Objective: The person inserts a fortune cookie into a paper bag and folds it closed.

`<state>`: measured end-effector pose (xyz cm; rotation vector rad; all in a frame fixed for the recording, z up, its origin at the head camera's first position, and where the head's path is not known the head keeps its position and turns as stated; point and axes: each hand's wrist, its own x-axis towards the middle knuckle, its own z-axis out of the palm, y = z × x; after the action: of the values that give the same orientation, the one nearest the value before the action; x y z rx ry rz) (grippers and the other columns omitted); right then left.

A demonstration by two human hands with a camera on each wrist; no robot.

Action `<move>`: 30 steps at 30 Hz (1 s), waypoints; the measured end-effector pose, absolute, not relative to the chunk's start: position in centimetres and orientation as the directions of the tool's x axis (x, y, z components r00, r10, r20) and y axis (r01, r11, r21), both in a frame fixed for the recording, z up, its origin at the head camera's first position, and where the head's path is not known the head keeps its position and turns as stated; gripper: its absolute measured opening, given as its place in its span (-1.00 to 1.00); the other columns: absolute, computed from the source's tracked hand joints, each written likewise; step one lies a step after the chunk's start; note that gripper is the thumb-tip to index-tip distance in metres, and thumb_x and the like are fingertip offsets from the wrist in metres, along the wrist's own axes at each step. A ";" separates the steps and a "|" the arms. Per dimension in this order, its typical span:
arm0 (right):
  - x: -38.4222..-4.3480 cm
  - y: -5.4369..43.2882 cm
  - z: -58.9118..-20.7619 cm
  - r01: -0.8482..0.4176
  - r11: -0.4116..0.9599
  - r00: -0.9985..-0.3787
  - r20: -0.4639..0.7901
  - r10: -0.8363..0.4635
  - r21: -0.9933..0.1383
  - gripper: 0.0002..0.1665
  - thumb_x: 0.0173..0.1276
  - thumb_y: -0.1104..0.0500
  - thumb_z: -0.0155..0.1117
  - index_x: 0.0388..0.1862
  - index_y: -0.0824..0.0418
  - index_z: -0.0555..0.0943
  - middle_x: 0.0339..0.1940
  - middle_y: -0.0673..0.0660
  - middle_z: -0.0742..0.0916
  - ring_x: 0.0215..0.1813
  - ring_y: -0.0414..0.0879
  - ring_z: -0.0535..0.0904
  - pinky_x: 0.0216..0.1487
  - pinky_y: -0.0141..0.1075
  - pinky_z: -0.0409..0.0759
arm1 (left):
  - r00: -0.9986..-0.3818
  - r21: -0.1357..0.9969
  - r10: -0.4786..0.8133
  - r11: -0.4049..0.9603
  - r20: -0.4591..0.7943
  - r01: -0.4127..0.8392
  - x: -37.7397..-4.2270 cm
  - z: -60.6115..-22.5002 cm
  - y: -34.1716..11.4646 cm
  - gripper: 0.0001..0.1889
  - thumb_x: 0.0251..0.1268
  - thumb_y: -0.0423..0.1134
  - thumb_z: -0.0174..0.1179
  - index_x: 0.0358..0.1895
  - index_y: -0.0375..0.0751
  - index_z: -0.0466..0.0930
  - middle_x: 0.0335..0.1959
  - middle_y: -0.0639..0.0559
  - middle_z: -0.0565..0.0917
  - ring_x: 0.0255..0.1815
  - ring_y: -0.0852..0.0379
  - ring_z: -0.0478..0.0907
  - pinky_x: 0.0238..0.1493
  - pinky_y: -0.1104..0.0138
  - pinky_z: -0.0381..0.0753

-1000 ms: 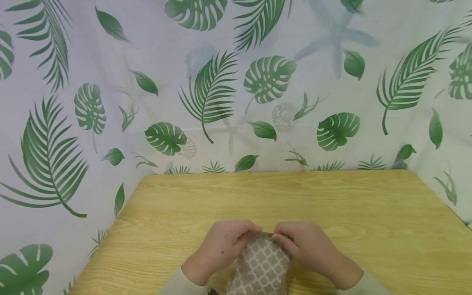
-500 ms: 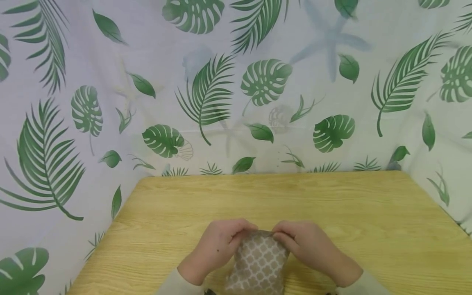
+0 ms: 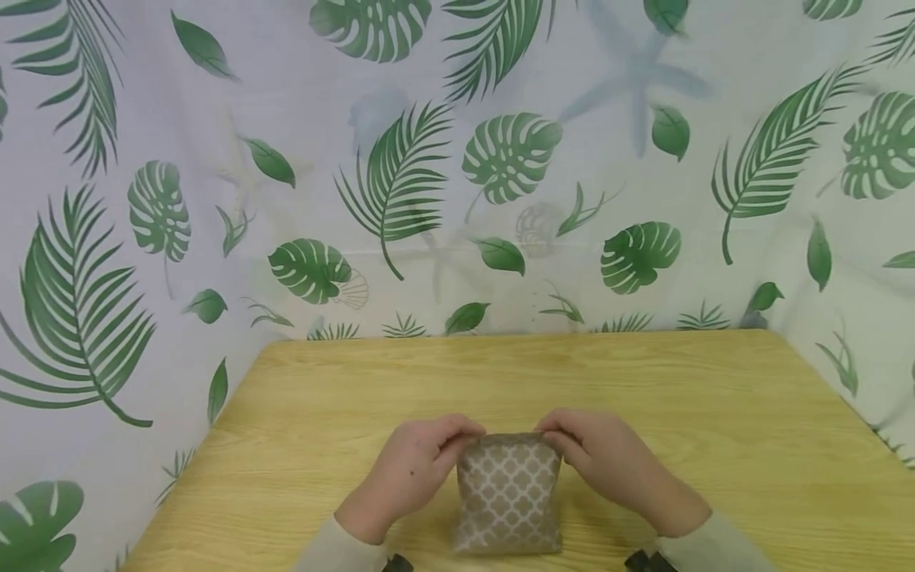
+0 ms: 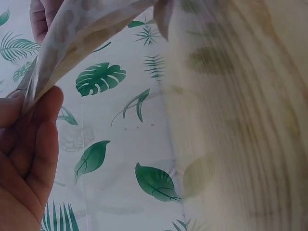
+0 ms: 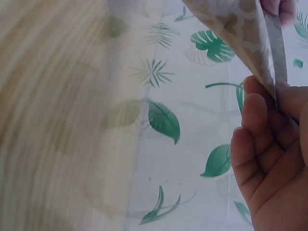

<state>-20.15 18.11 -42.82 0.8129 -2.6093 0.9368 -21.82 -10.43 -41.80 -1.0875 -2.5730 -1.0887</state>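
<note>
A small beige pouch with a white lattice pattern [image 3: 509, 496] hangs upright between both hands near the front of the table. My left hand [image 3: 415, 469] pinches its upper left corner between thumb and fingers. At the upper right corner, my right hand [image 3: 608, 461] pinches the same top edge, so the edge is stretched between them. In the left wrist view the pouch [image 4: 77, 33] runs up from the left thumb and fingers [image 4: 43, 139]. The right wrist view shows a plain greyish strip along the top edge of the pouch [image 5: 245, 33], with the right thumb and forefinger on its corner.
A wood-grain table [image 3: 322, 397] spreads out beneath the hands. White cloth with green leaf prints [image 3: 429, 199] hangs behind it and along both sides. Dark wrist-camera pieces [image 3: 398, 562] show beside the sleeves.
Both hands have risen slightly and spread apart, lifting the pouch. Its top edge is now straighter and wider, and its lower edge has come into the head view.
</note>
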 end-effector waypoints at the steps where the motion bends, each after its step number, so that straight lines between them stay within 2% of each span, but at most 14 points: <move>1: -20.3 18.2 -42.9 -0.570 0.637 -0.821 0.394 -0.413 -0.519 -0.86 0.52 0.16 0.24 -0.12 -0.04 0.72 -0.41 -0.30 0.66 -0.48 -0.39 0.50 -0.45 -0.39 0.56 | -0.746 0.585 0.551 0.485 0.373 0.650 -21.9 -41.9 -10.5 -0.83 0.51 -0.26 0.17 -0.01 -0.03 0.73 -0.15 0.19 0.76 -0.30 0.40 0.63 -0.27 0.46 0.64; 6: -20.4 18.8 -43.3 -0.554 0.622 -0.832 0.336 -0.441 -0.554 -0.87 0.50 0.18 0.25 -0.13 -0.01 0.72 -0.36 -0.27 0.69 -0.42 -0.36 0.57 -0.40 -0.37 0.61 | -0.812 0.653 0.502 0.513 0.299 0.557 -21.8 -42.7 -10.6 -0.90 0.46 -0.25 0.23 -0.15 0.02 0.74 -0.30 0.28 0.73 -0.39 0.42 0.60 -0.35 0.46 0.63; 12: -20.6 19.8 -43.3 -0.581 0.650 -0.814 0.347 -0.466 -0.490 -0.86 0.49 0.17 0.27 -0.15 -0.07 0.72 -0.40 -0.33 0.65 -0.46 -0.42 0.51 -0.43 -0.40 0.57 | -0.796 0.592 0.514 0.547 0.320 0.592 -22.0 -43.5 -9.7 -0.89 0.46 -0.27 0.22 -0.16 0.00 0.74 -0.34 0.29 0.70 -0.46 0.46 0.53 -0.46 0.51 0.56; 16: -21.1 20.0 -43.8 -0.569 0.652 -0.821 0.315 -0.475 -0.501 -0.86 0.48 0.18 0.27 -0.14 -0.04 0.73 -0.39 -0.32 0.67 -0.46 -0.41 0.53 -0.44 -0.40 0.58 | -0.806 0.560 0.508 0.589 0.303 0.582 -22.3 -43.7 -9.4 -0.89 0.45 -0.29 0.23 -0.17 0.00 0.74 -0.30 0.29 0.72 -0.43 0.47 0.53 -0.42 0.52 0.56; 21: -21.9 19.6 -44.7 -0.469 0.632 -0.868 0.190 -0.459 -0.617 -0.84 0.53 0.16 0.22 -0.06 0.04 0.72 -0.31 -0.22 0.72 -0.40 -0.31 0.62 -0.36 -0.37 0.63 | -0.852 0.570 0.475 0.647 0.218 0.507 -22.6 -43.8 -9.8 -0.91 0.43 -0.25 0.25 -0.17 0.03 0.73 -0.32 0.33 0.70 -0.38 0.44 0.55 -0.35 0.48 0.59; 26: -22.7 19.0 -45.4 -0.331 0.660 -0.913 0.053 -0.403 -0.675 -0.87 0.50 0.17 0.24 -0.12 0.01 0.73 -0.31 -0.18 0.72 -0.39 -0.27 0.58 -0.34 -0.33 0.60 | -0.876 0.613 0.470 0.663 0.108 0.431 -22.9 -43.9 -9.9 -0.93 0.45 -0.25 0.24 -0.16 -0.01 0.71 -0.40 0.35 0.65 -0.44 0.39 0.52 -0.40 0.44 0.57; 30: -23.4 19.0 -45.6 -0.279 0.646 -0.922 0.009 -0.388 -0.710 -0.87 0.51 0.15 0.24 -0.16 -0.01 0.73 -0.36 -0.17 0.72 -0.38 -0.17 0.59 -0.35 -0.31 0.60 | -0.887 0.622 0.453 0.669 0.092 0.406 -23.2 -43.9 -9.9 -0.92 0.47 -0.22 0.22 -0.17 -0.01 0.70 -0.40 0.36 0.66 -0.44 0.38 0.53 -0.40 0.43 0.57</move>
<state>-23.41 19.02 -45.59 0.6068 -2.9793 1.2451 -23.18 -9.89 -43.85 -0.7567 -2.9341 -1.0664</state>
